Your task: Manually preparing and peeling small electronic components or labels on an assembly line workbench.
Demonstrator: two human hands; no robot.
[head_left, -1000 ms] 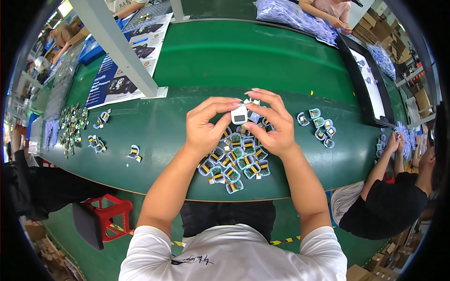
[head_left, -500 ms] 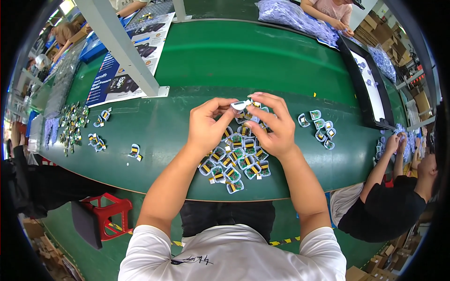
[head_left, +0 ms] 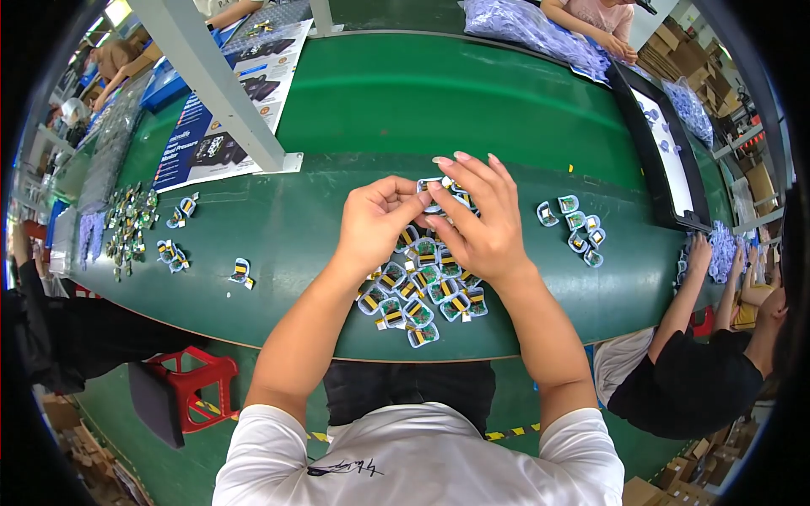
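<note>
Over the pile, my left hand (head_left: 371, 221) pinches a small light-blue plastic housing (head_left: 424, 182) between thumb and fingers. Electronic parts show inside it, partly covered by fingers. My right hand (head_left: 483, 221) is beside it with fingers spread; one fingertip touches or nearly touches the housing, and the thumb is apart from it. Below both hands lies a pile of similar housings (head_left: 419, 314) with green circuit boards and black-and-yellow components. Part of the pile is hidden under my hands.
Several housings (head_left: 576, 222) lie right of the pile; a single one (head_left: 241, 271) and small groups lie left, near loose circuit boards (head_left: 131, 232). A grey post (head_left: 219, 93) stands on a printed sheet (head_left: 186, 156). A black tray (head_left: 675, 160) is far right. Co-workers sit around the green table (head_left: 405, 101).
The housing has tilted, so its inside now faces up instead of its pale outer side. My right fingers have spread and stretched upward from their earlier pinch.
</note>
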